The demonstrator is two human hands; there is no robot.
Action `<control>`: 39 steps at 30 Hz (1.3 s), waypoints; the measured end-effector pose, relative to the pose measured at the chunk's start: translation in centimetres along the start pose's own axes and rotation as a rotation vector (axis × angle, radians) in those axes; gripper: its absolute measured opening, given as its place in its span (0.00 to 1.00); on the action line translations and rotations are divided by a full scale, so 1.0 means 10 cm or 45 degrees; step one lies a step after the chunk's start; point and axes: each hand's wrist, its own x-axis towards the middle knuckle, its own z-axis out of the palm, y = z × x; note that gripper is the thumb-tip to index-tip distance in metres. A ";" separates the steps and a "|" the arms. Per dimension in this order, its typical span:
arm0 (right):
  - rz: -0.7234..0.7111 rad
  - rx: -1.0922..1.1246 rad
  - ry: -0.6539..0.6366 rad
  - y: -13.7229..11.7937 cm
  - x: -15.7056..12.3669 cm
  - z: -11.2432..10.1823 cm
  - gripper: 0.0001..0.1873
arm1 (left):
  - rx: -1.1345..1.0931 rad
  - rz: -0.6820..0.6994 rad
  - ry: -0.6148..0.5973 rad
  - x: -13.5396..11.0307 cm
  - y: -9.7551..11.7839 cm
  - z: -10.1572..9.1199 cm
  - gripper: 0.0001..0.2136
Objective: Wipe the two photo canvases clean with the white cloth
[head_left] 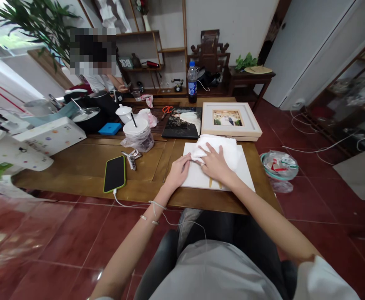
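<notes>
My right hand lies flat with its fingers spread, pressing on a folded white cloth. Under the cloth is a flat white board, which carries gold-coloured marks near its front edge, partly hidden by my right hand. My left hand rests on the board's left side, its fingers stretched out and the fingertips at the cloth's near corner. Just beyond the board sit a white picture frame with a photo in it and a dark photo panel.
Left on the wooden table are a charging phone, a silver metal piece and a lidded cup. Orange scissors and a bottle stand farther back. A person sits across. A lined bin is right.
</notes>
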 end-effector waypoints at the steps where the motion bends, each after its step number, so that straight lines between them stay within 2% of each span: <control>1: -0.051 0.009 -0.002 -0.02 0.01 0.00 0.18 | 0.004 -0.008 0.038 0.00 0.00 0.00 0.11; 4: -0.251 0.045 -0.025 -0.08 -0.05 -0.02 0.17 | 0.031 -0.067 0.172 -0.01 -0.02 -0.01 0.09; 7: -0.420 0.077 -0.072 -0.13 -0.20 -0.07 0.15 | 0.063 -0.107 0.210 -0.01 -0.03 -0.01 0.08; 14: -0.567 0.277 -0.121 -0.19 -0.70 -0.25 0.13 | 0.047 -0.094 0.197 -0.02 -0.02 0.00 0.08; 17: -0.485 0.357 -0.065 -0.08 -0.83 -0.27 0.13 | 0.044 -0.064 0.118 -0.02 -0.03 0.00 0.11; 20: -0.312 0.356 0.033 0.15 -0.85 -0.22 0.16 | 0.021 -0.027 0.016 -0.02 -0.03 0.01 0.12; 24: -0.035 0.274 0.154 0.53 -0.70 -0.14 0.20 | -0.003 -0.007 -0.059 -0.02 -0.03 0.01 0.10; 28: 0.106 0.155 0.190 0.78 -0.53 -0.10 0.21 | -0.003 -0.016 -0.052 -0.02 -0.03 0.01 0.11; 33: 0.077 0.073 0.142 0.79 -0.55 -0.12 0.21 | -0.024 -0.038 -0.028 -0.02 -0.02 0.01 0.11; 39: -0.046 0.204 -0.130 0.50 -0.98 -0.41 0.18 | -0.025 -0.028 -0.013 -0.02 -0.02 0.02 0.11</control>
